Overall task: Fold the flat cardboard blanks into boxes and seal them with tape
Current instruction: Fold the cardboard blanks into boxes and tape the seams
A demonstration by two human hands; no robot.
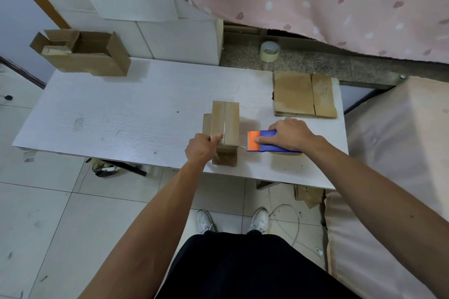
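Observation:
A small folded cardboard box [224,124] stands on the white table [121,116] near its front edge, with clear tape along its top seam. My left hand [201,148] grips the box's near end, thumb pressed on the tape. Just right of the box, my right hand [289,135] holds a blue and orange tape dispenser [263,141] that rests on the table, its orange end pointing at the box. A stack of flat cardboard blanks [305,94] lies at the table's far right corner.
An open cardboard box [82,52] sits at the table's far left corner. A roll of tape [269,51] stands on the stone ledge behind the table. Pink fabric hangs at the back right, and a cushion lies at the right. Cables lie on the tiled floor.

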